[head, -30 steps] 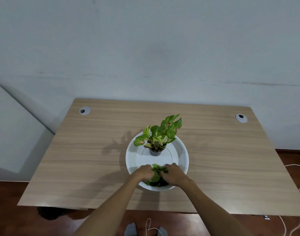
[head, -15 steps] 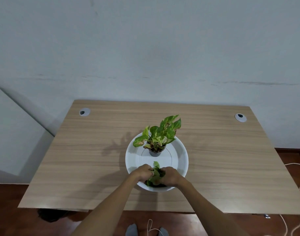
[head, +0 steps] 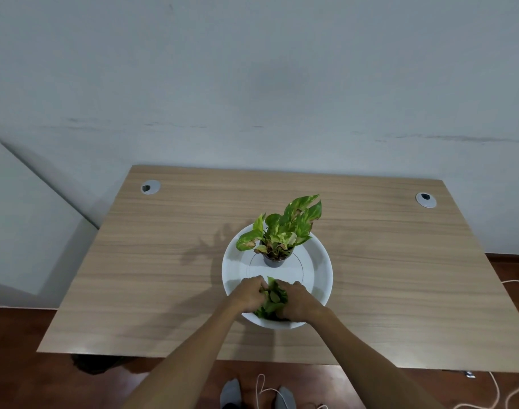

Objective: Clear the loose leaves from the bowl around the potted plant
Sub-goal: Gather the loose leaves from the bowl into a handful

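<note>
Here, wooden surface is set against grey wall | loose leaves are clasped by left hand and right hand in bowl

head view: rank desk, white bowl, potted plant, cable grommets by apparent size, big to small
1. wooden desk
2. white bowl
3. potted plant
4. left cable grommet and right cable grommet: look alike, not ranked.

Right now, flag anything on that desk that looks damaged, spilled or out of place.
The potted plant has browning, yellowed patches on several leaves, so it looks worn. A clump of loose leaves lies in the white bowl at its near side, pressed between the left hand and right hand. Nothing has spilled onto the desk.
</note>
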`<state>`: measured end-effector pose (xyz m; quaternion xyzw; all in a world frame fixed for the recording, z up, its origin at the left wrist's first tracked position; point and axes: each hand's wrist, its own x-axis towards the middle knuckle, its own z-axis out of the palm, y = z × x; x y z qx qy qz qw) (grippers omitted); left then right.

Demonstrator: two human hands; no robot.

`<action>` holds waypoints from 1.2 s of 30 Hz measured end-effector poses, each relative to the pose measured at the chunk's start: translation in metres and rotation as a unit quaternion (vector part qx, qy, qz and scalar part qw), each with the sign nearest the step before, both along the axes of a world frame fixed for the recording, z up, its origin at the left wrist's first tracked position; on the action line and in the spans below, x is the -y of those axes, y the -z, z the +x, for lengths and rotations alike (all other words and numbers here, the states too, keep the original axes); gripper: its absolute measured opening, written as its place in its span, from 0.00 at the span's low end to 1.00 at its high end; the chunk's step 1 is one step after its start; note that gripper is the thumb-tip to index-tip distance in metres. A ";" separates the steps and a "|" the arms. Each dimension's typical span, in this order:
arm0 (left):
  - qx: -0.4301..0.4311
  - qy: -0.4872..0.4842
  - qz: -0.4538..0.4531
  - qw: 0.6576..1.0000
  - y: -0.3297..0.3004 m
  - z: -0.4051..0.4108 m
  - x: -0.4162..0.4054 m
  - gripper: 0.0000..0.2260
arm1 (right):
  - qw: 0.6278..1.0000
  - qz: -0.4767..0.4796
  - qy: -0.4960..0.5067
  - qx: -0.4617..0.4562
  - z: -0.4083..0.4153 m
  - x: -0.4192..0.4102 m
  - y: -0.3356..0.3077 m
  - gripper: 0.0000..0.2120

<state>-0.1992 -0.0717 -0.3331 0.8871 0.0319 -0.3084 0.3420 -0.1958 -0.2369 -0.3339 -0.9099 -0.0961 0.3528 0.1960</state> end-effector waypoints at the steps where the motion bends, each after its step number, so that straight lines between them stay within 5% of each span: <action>1: 0.023 -0.010 0.004 1.000 0.001 0.000 0.000 0.14 | 1.000 0.004 0.008 0.010 -0.002 0.000 0.000 0.33; 11: 0.105 0.196 0.127 0.967 0.003 -0.005 0.014 0.26 | 0.996 0.025 0.045 0.072 -0.012 0.019 0.005 0.25; 21: 0.013 0.229 0.134 0.964 -0.005 -0.013 0.019 0.32 | 0.995 0.048 0.076 0.035 -0.012 0.021 0.010 0.31; 23: 0.032 0.225 0.146 0.963 -0.004 -0.012 0.019 0.30 | 0.994 0.062 0.086 0.027 -0.010 0.022 0.005 0.38; 32: 0.116 0.089 0.089 0.985 0.002 -0.014 0.021 0.16 | 0.991 0.079 0.088 0.065 -0.013 0.011 -0.002 0.08; 36: 0.095 0.050 0.063 0.992 0.000 -0.008 0.028 0.13 | 0.984 0.115 0.131 0.044 -0.012 0.011 -0.007 0.09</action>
